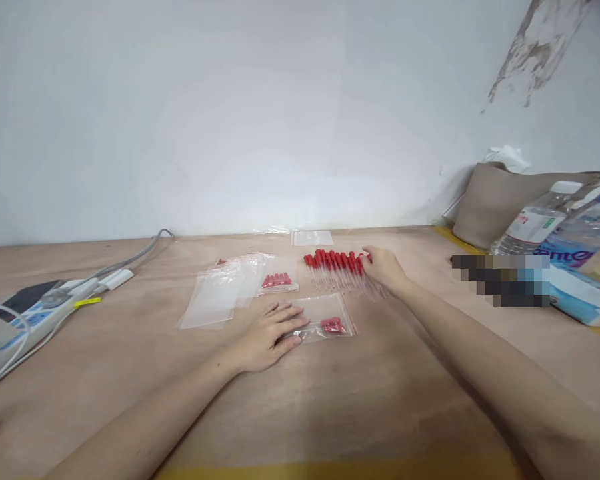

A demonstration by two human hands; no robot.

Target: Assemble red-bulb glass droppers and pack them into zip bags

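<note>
The left hand (273,333) lies flat, palm down and fingers spread, on the left end of a small zip bag (325,319) near the middle of the counter (360,407). It grips nothing; it only presses the bag down. The bag's long axis runs left to right, parallel to the counter's front edge, and a few red-capped droppers (331,325) lie inside toward its right end, just beside the fingertips.

The right hand (383,268) reaches further back and rests on the right end of a row of droppers (336,267), fingers curled loosely over the last ones; whether it pinches one I cannot tell. The droppers in the row lie side by side, each with its long axis running front to back: red bulbs toward the back wall, clear tips pointing to the front edge. The row itself runs left to right.

Left of the row sits a filled bag (279,280) with red bulbs showing, overlapping a spread of empty bags (215,297) that fans toward the left. One more empty bag (313,238) lies at the back edge, against the wall.

Along the left edge are a power strip (45,310) and its cable (140,257). At the right back corner stand a beige bag (500,200) and bottles (555,223) lying on their sides.
</note>
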